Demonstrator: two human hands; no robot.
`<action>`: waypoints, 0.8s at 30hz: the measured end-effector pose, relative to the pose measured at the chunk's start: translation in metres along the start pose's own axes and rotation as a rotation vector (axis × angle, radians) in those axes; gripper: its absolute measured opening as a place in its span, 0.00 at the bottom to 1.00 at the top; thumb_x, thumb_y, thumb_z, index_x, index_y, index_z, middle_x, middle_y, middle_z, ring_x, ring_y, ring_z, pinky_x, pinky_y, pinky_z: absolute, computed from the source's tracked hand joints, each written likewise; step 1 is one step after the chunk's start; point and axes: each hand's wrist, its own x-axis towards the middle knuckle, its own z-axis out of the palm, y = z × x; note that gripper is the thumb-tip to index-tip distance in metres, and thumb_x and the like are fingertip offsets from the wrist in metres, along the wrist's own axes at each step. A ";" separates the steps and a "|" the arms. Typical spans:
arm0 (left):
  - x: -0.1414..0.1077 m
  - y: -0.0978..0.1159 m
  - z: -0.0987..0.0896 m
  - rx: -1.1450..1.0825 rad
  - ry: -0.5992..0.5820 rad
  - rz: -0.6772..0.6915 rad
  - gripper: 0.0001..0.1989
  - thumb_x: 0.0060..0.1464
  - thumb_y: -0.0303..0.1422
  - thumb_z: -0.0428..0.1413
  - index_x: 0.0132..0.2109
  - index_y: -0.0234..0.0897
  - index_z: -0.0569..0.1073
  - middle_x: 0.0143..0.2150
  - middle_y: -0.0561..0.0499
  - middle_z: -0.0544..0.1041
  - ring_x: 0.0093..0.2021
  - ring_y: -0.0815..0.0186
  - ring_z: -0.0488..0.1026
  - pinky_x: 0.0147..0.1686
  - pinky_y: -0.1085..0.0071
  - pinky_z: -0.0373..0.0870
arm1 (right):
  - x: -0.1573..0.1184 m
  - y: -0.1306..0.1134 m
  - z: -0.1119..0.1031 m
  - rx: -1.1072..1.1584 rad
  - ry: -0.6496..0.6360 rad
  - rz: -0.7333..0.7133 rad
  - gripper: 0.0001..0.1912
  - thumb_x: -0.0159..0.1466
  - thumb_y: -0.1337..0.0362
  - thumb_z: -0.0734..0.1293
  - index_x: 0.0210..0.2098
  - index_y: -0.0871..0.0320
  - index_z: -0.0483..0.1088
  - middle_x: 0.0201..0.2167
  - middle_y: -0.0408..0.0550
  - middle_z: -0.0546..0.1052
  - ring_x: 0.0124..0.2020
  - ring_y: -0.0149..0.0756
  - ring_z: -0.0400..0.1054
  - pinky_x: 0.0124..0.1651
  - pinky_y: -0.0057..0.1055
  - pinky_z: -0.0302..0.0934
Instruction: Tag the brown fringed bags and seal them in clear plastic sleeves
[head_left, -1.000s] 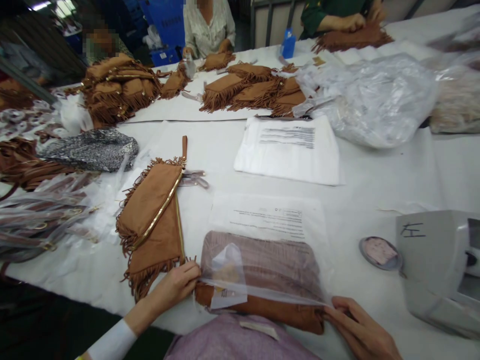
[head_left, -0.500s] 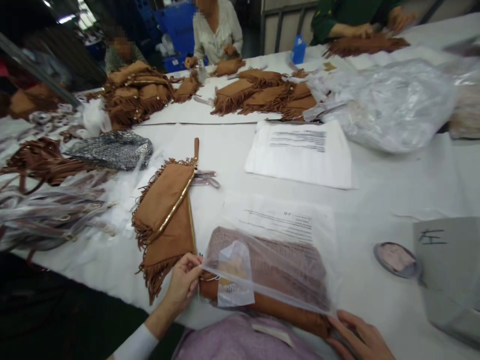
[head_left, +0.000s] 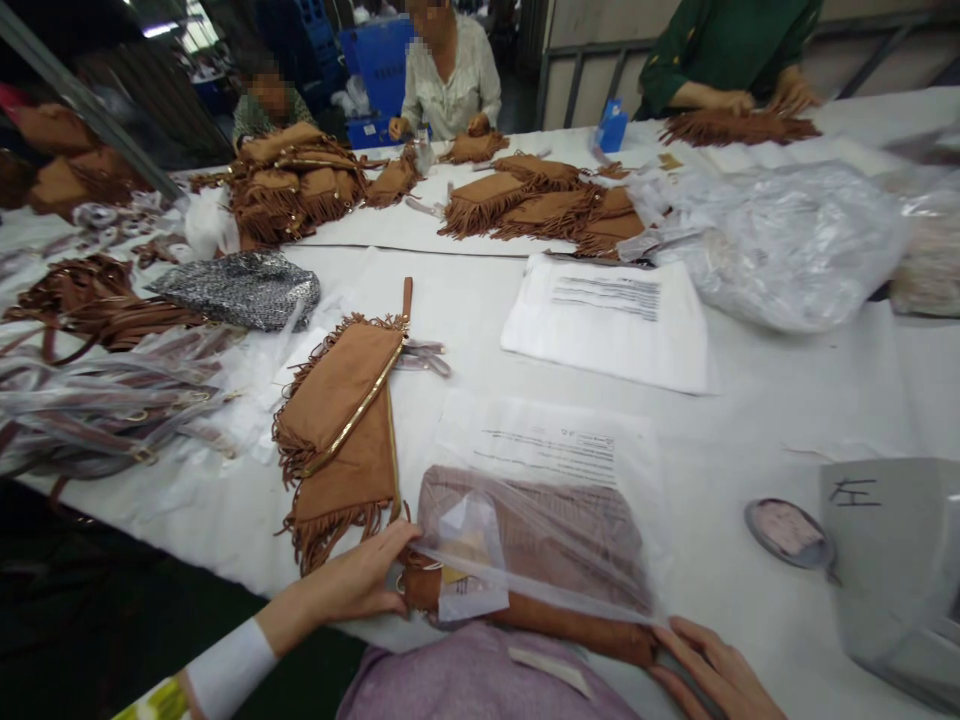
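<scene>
A brown fringed purse (head_left: 547, 625) lies at the table's near edge, mostly inside a clear plastic bag (head_left: 544, 500) with printed text. Its near strip sticks out of the bag's mouth, and a white tag (head_left: 472, 600) rests on its left part. My left hand (head_left: 367, 578) is at the left end of the purse, thumb and fingers spread apart, touching the bag's corner. At the right end, my right hand (head_left: 709, 665) pinches the bag's edge beside the purse. More brown fringed purses (head_left: 345, 400) lie stacked left of the bag.
A stack of white printed bags (head_left: 607, 330) lies beyond. Wrapped straps (head_left: 112, 400) are heaped left, crumpled plastic (head_left: 780, 240) at the far right. A grey box (head_left: 892, 560) and a round dish (head_left: 787, 535) stand right. Several co-workers sit across the table among purse piles (head_left: 292, 185).
My left hand has let go of its pinch on the bag's edge and spread its fingers at the left end. My right hand stays at the right corner. The view has tilted slightly.
</scene>
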 end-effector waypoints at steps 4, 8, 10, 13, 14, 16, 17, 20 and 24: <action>-0.004 -0.022 0.023 0.111 0.111 0.032 0.30 0.52 0.27 0.55 0.62 0.41 0.57 0.61 0.40 0.64 0.61 0.54 0.63 0.60 0.55 0.61 | 0.001 -0.012 -0.002 0.005 -0.001 0.065 0.14 0.66 0.60 0.61 0.50 0.55 0.71 0.43 0.52 0.76 0.42 0.38 0.73 0.44 0.33 0.71; 0.002 -0.031 0.023 0.110 0.153 -0.012 0.38 0.46 0.32 0.63 0.63 0.43 0.58 0.63 0.41 0.63 0.63 0.50 0.61 0.61 0.52 0.60 | 0.013 -0.021 -0.001 0.055 0.045 0.100 0.15 0.67 0.67 0.60 0.52 0.57 0.68 0.40 0.52 0.75 0.41 0.35 0.73 0.42 0.29 0.71; 0.008 -0.027 0.018 0.092 0.154 -0.006 0.35 0.46 0.33 0.63 0.61 0.44 0.61 0.61 0.43 0.65 0.62 0.51 0.62 0.61 0.53 0.60 | 0.018 -0.023 0.000 0.077 0.082 0.105 0.16 0.67 0.69 0.60 0.53 0.57 0.68 0.39 0.51 0.74 0.40 0.35 0.72 0.42 0.28 0.71; 0.021 -0.014 0.011 0.055 0.213 -0.014 0.26 0.49 0.32 0.60 0.56 0.43 0.65 0.56 0.45 0.70 0.56 0.55 0.67 0.56 0.60 0.66 | 0.026 -0.022 0.001 0.079 0.136 0.098 0.16 0.66 0.70 0.61 0.53 0.57 0.68 0.38 0.51 0.74 0.39 0.34 0.72 0.42 0.28 0.70; 0.027 -0.008 0.009 0.046 0.239 -0.024 0.24 0.49 0.32 0.60 0.54 0.42 0.66 0.53 0.46 0.72 0.53 0.57 0.69 0.53 0.62 0.68 | 0.028 -0.021 0.001 0.075 0.147 0.099 0.15 0.66 0.70 0.61 0.52 0.58 0.68 0.37 0.50 0.74 0.38 0.33 0.72 0.42 0.28 0.70; 0.042 0.003 0.005 0.046 0.277 -0.037 0.20 0.48 0.31 0.60 0.50 0.41 0.68 0.46 0.49 0.74 0.46 0.61 0.72 0.46 0.67 0.69 | 0.034 -0.018 0.000 0.059 0.163 0.124 0.14 0.66 0.70 0.61 0.50 0.58 0.69 0.35 0.49 0.73 0.36 0.32 0.72 0.41 0.27 0.70; 0.049 0.008 0.003 0.056 0.290 -0.037 0.17 0.48 0.30 0.60 0.46 0.40 0.69 0.42 0.51 0.74 0.42 0.63 0.72 0.43 0.69 0.69 | 0.037 -0.016 0.000 0.048 0.171 0.142 0.13 0.66 0.70 0.61 0.49 0.58 0.70 0.34 0.48 0.73 0.35 0.32 0.72 0.41 0.27 0.70; 0.072 0.019 -0.003 0.118 0.344 -0.031 0.07 0.49 0.31 0.58 0.36 0.39 0.68 0.32 0.56 0.70 0.33 0.67 0.68 0.35 0.73 0.65 | 0.046 -0.013 -0.002 0.005 0.197 0.176 0.09 0.66 0.69 0.61 0.44 0.58 0.71 0.31 0.46 0.73 0.33 0.31 0.72 0.41 0.27 0.69; 0.093 0.021 -0.005 0.207 0.439 -0.027 0.08 0.50 0.27 0.52 0.27 0.39 0.60 0.24 0.59 0.63 0.26 0.71 0.63 0.28 0.75 0.58 | 0.049 -0.012 0.001 -0.034 0.226 0.206 0.05 0.66 0.65 0.62 0.38 0.55 0.70 0.29 0.43 0.75 0.30 0.31 0.73 0.37 0.26 0.69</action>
